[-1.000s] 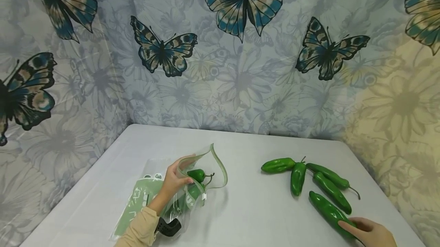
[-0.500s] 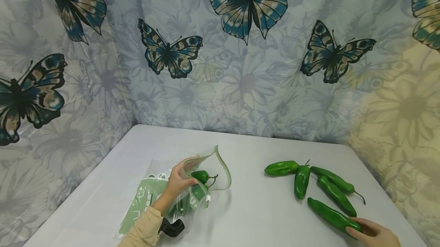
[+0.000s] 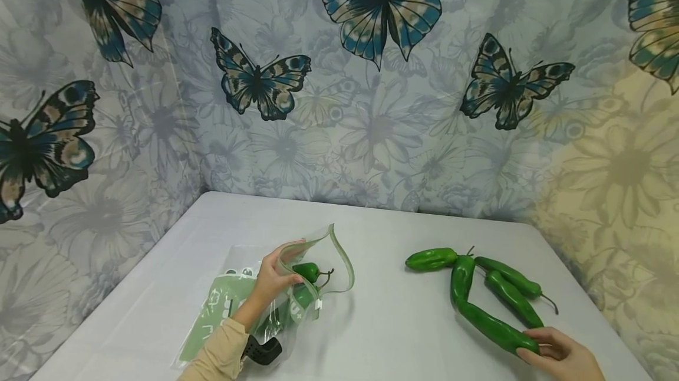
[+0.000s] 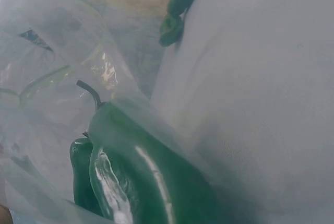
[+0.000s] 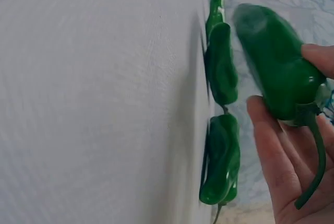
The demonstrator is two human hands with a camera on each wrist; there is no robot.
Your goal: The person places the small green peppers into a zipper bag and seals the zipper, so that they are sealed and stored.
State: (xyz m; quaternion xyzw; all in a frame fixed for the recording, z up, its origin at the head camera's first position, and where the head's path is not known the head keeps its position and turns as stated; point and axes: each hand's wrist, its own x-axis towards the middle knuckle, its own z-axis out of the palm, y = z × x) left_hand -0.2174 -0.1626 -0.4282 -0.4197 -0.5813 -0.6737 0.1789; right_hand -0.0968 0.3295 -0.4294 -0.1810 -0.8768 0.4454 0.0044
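My left hand grips the near side of a clear zip bag with a green-edged mouth, which stands open. Inside the bag are green chili peppers, stems toward the mouth; a large one shows through the plastic in the left wrist view. At the right, my right hand holds another green chili pepper near its stem end, thumb on one side and fingers on the other. The right wrist view shows this held pepper raised off the white table, its curved stem over the palm.
Several loose green peppers lie on the white table, beyond the held one. A flat green-and-clear plastic pack lies under the left forearm. A butterfly-print cloth hangs behind the table. A black band is at the left wrist.
The right hand has picked up the pepper and shifted it slightly left. The pepper's tip now overlaps a neighbouring pepper in the head view. The left hand and bag stay nearly in place.
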